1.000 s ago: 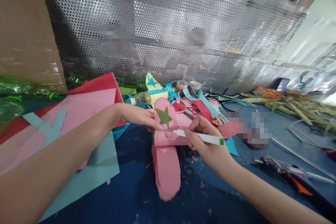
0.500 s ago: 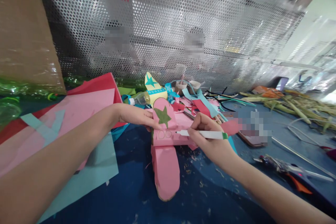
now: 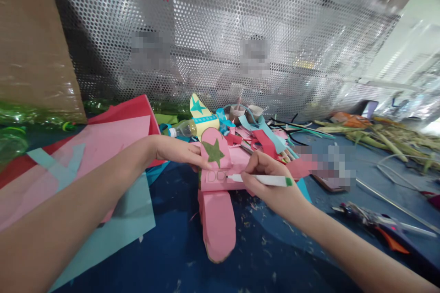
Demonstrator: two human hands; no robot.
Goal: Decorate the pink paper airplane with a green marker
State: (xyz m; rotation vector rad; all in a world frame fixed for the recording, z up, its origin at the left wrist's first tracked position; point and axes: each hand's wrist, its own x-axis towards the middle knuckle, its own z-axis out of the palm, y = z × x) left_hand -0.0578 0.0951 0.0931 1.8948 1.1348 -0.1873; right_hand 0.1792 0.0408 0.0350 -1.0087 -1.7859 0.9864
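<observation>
A pink paper-covered toy plane (image 3: pixel 219 224) lies in the middle, one rounded wing pointing toward me. A green star (image 3: pixel 213 152) marks its upright fin, and pencil-like letters or digits are drawn along the body. My left hand (image 3: pixel 180 152) is closed around the left end of the body, steadying it; some of its fingers are hidden behind the plane. Pinched in my right hand (image 3: pixel 266 171) is a white marker (image 3: pixel 273 180) with a green end. Its dark tip touches the paper at the last drawn character.
Pink, red and light blue paper sheets (image 3: pixel 134 210) lie at left. Behind stands a yellow bottle plane (image 3: pixel 205 124) beside paper scraps (image 3: pixel 264 141). At right are a phone (image 3: pixel 330 184), a glue gun (image 3: pixel 385 229) and dry leaf strips (image 3: pixel 385 139). A perforated metal panel (image 3: pixel 213 23) rises behind.
My right hand and the marker have shifted slightly left, and a further stroke shows after the earlier characters. My left hand and the toy plane have stayed in place.
</observation>
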